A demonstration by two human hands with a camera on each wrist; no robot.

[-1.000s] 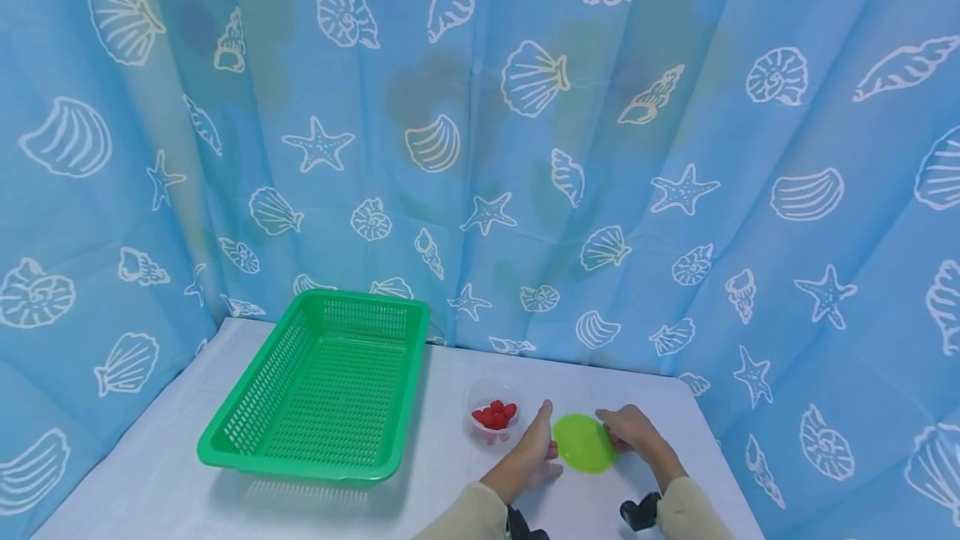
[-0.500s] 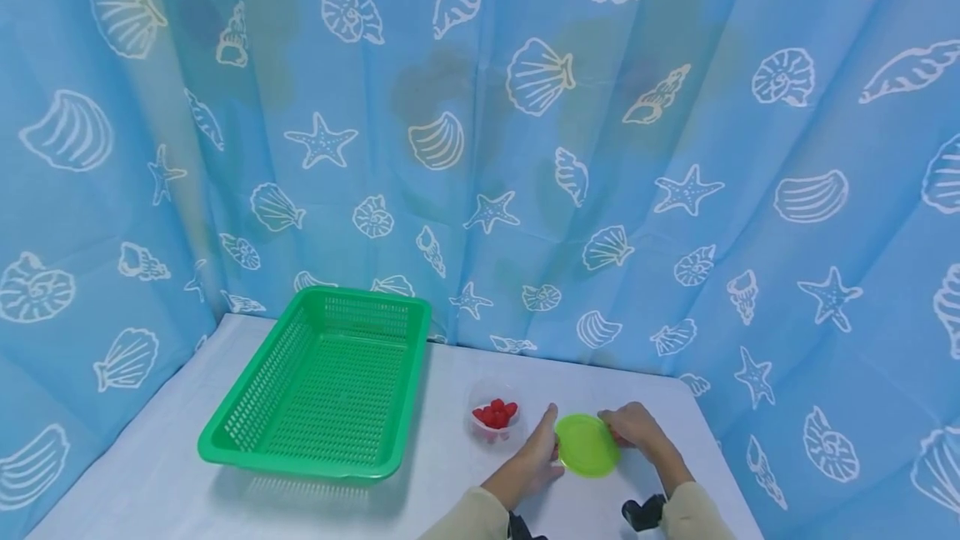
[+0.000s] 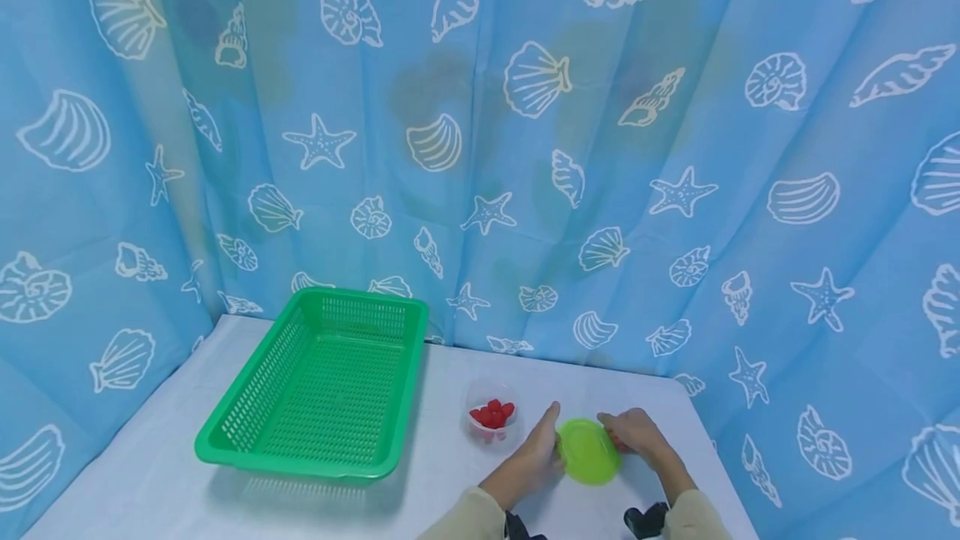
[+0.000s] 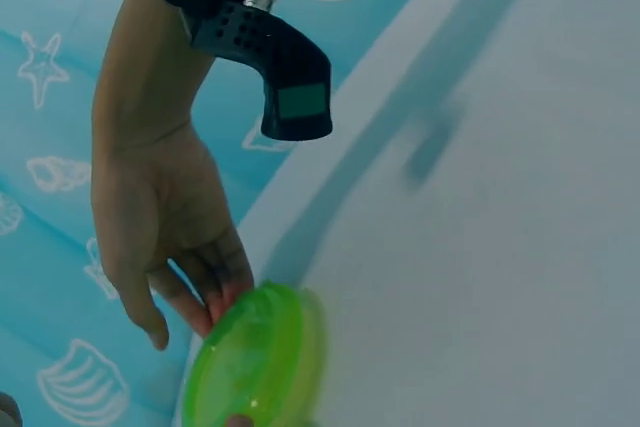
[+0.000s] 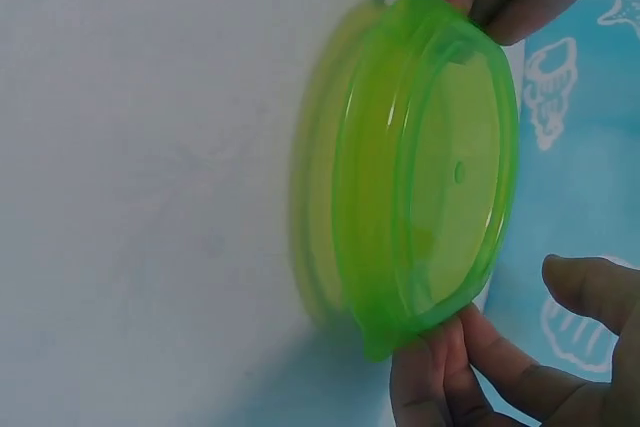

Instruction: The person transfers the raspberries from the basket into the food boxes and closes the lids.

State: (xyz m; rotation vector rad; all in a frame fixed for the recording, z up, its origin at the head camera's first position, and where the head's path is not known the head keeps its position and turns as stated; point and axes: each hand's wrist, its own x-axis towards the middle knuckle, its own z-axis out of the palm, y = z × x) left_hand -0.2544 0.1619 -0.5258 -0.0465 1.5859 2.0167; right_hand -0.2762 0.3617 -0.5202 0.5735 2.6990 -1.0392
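A translucent lime-green round lid [image 3: 590,451] with small tabs is held between my two hands, close over the white table. My left hand [image 3: 534,450] holds its left edge with the fingers, the thumb standing apart from it. On the opposite edge, the fingers of my right hand [image 3: 637,433] grip the rim; in the right wrist view the right thumb [image 5: 585,287] points away from the lid [image 5: 455,177]. Left of my hands stands a clear round tub [image 3: 491,407] with several red pieces inside; no hand touches it.
A large green perforated basket [image 3: 337,407] stands on the left part of the table. Behind the white tabletop [image 3: 442,507] hangs a blue curtain [image 3: 450,148] with white shell prints. A black wrist camera [image 4: 295,97] sticks out from my left wrist.
The lid's near side has dipped slightly toward me, and its outline sits a little lower. Both hands stay at its edges with only small shifts. The tub and basket have not moved.
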